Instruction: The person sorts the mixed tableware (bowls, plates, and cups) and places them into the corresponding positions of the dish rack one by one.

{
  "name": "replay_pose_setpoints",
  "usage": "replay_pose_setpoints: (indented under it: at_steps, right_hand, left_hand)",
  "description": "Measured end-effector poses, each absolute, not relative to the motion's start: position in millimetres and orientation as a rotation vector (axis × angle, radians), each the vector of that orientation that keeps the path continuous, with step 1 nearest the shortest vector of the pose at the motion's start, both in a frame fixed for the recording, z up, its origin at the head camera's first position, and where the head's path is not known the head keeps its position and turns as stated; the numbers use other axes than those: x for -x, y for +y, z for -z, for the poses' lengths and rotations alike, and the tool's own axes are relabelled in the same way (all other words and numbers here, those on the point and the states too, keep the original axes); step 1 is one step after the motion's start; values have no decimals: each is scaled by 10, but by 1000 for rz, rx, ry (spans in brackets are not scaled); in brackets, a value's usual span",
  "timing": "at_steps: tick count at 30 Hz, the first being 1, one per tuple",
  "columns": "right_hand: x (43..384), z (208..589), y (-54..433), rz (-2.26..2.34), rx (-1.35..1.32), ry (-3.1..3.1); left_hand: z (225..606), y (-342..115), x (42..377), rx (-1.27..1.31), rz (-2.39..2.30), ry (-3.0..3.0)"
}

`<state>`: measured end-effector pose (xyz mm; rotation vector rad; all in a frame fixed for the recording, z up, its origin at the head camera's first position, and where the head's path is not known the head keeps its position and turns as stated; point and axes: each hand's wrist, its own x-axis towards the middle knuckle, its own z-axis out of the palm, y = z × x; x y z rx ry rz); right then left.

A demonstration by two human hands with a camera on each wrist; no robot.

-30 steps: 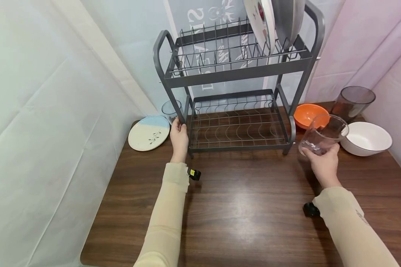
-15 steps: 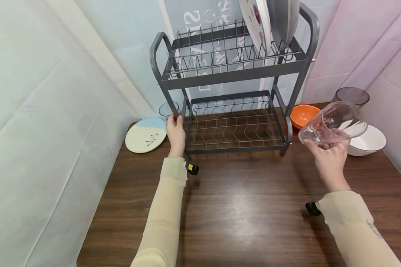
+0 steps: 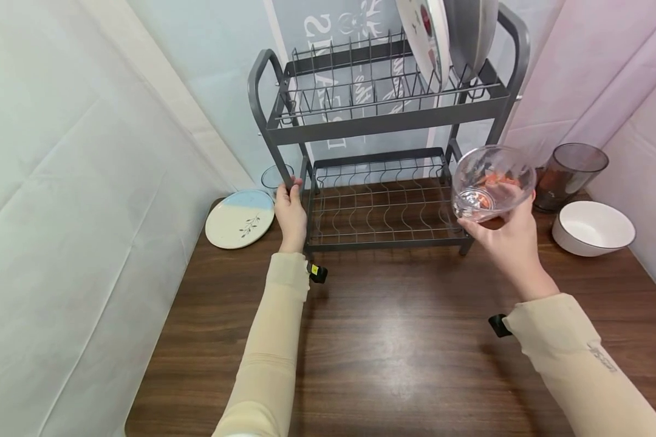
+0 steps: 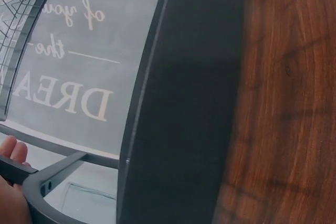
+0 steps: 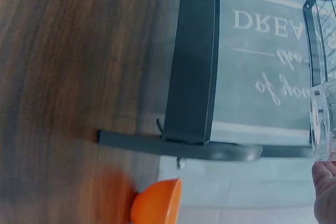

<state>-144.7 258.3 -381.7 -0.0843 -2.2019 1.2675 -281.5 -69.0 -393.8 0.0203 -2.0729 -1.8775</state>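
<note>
My left hand [image 3: 291,218] grips the left post of the dark grey two-tier dish rack [image 3: 388,126], and its fingertips show at the frame in the left wrist view. At the rack's right side my right hand [image 3: 508,243] holds a clear glass [image 3: 492,182] off the table, tilted with its mouth up and toward the right. The glass's base also appears at the edge of the right wrist view. A patterned white plate [image 3: 429,42] and a grey plate [image 3: 472,36] stand in the upper tier. Wavy wires of the lower tier [image 3: 385,209] bear nothing.
Right of the rack are a white bowl [image 3: 593,227], a dark tinted glass [image 3: 571,176] and an orange bowl [image 5: 157,203], the last mostly behind the held glass in the head view. On the left lie a blue-and-white plate [image 3: 240,218] and a partly hidden glass [image 3: 272,176].
My right hand has lifted the clear glass, tipped it, then carried it left to the rack's right post. The left hand has stayed on the left post.
</note>
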Motion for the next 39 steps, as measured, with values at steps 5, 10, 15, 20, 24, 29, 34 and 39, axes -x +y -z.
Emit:
replay_pose_setpoints:
  at_steps: [5,10,15,20,24,29,34,39]
  right_hand:
    - [1523,3751,2497,-1272,135,-2367]
    - [1631,3738,2458,-1229,48,-2461]
    - [1746,3731,2420,-1051,-40,-2561]
    - [1838,3689,2365,-944,-70,-2652]
    - [1901,3666,2316,-924,-45,-2678]
    - [1988,3653,2275,-927,-14,-2653]
    - [2084,3626,2254,-909,-2,-2668]
    - [2191,3588,2222,-894,8,-2699]
  left_hand:
    - [4122,-712,2973,-17,1813,-2079]
    - [4160,-698,2995,-3,1797,-2052]
    - [4175,-698,2993,9,1771,-2054]
    - [4184,-698,3004,9,1762,-2059]
    - [4193,-699,3023,17,1772,-2039]
    - [4203,-695,3017,18,1763,-2046]
    - [4214,-690,3019,37,1772,-2031]
    - [4221,-684,3035,16,1735,-2038]
